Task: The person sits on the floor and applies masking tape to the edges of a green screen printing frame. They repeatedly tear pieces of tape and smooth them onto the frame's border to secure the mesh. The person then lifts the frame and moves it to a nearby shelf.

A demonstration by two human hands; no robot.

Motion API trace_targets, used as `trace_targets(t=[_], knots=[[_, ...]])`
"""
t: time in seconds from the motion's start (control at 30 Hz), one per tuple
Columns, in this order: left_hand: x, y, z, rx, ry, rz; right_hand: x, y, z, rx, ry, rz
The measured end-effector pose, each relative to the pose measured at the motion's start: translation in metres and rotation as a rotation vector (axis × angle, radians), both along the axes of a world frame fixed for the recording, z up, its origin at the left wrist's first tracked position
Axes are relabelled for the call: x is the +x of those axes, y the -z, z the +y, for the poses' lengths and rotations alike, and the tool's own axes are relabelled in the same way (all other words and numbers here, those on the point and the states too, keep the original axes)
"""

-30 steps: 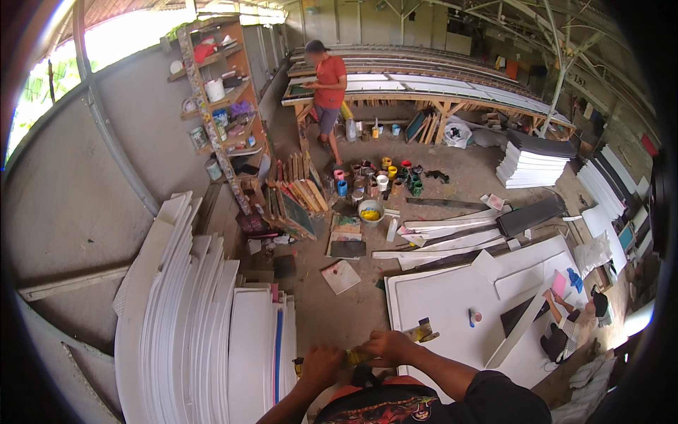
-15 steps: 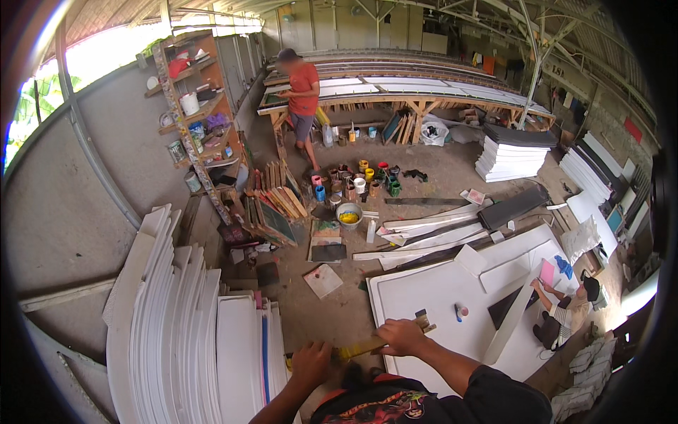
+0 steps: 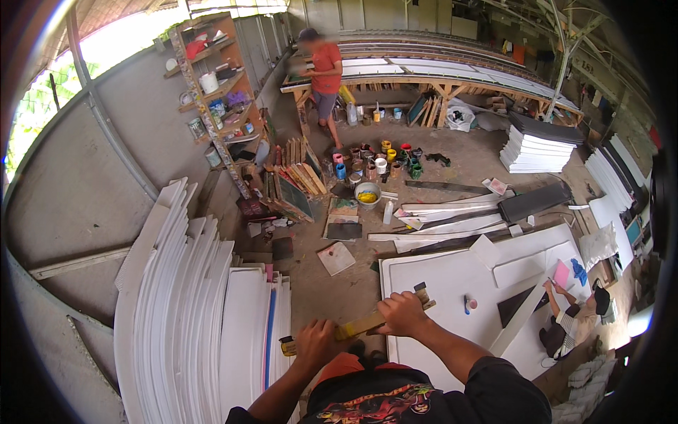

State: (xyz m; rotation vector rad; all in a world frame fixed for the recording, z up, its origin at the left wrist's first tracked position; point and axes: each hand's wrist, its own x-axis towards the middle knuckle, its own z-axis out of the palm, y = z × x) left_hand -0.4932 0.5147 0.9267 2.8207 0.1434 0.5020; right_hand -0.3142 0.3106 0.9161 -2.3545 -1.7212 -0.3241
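Both my hands are out in front of my body, closed around one long yellowish-brown bar (image 3: 364, 325) that looks like wood; its exact kind I cannot make out. My left hand (image 3: 316, 343) grips near one end, where a yellow and black piece (image 3: 287, 345) sticks out beside the fist. My right hand (image 3: 402, 314) wraps around the other part, and a short dark-tipped crosspiece shows past its knuckles. The bar tilts slightly up toward the right. Under my right forearm lies a large white sheet (image 3: 417, 346), and a tall stack of white sheets (image 3: 244, 325) stands left of my left hand.
A crouching person (image 3: 575, 318) works on the white sheet at right, near a small cup (image 3: 471, 303). Another person (image 3: 326, 71) stands at a long table (image 3: 424, 81). Paint cans (image 3: 381, 165), a basin (image 3: 368, 189) and wooden frames (image 3: 296, 180) cover the floor ahead; shelves (image 3: 219, 92) stand left.
My view has shifted, so the scene sits farther right and higher. The bar is still in both hands, and more of it shows between them.
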Motion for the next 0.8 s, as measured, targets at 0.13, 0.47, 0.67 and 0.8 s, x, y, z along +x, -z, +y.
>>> trace_targets(t=[0.13,0.47,0.67,0.8], knots=[[0.007,-0.002,0.001,0.027,0.040,-0.065,0.001,0.007,0.017,-0.022,-0.052,-0.001],[0.018,0.024,0.078,-0.174,-0.180,0.061,0.018,0.010,0.122,-0.007,-0.066,-0.005],[0.017,0.038,0.139,-0.258,-0.334,0.021,0.048,-0.012,0.186,-0.052,-0.081,-0.043],[0.021,0.044,0.179,-0.258,-0.333,0.012,0.092,-0.014,0.212,0.025,0.010,0.387]])
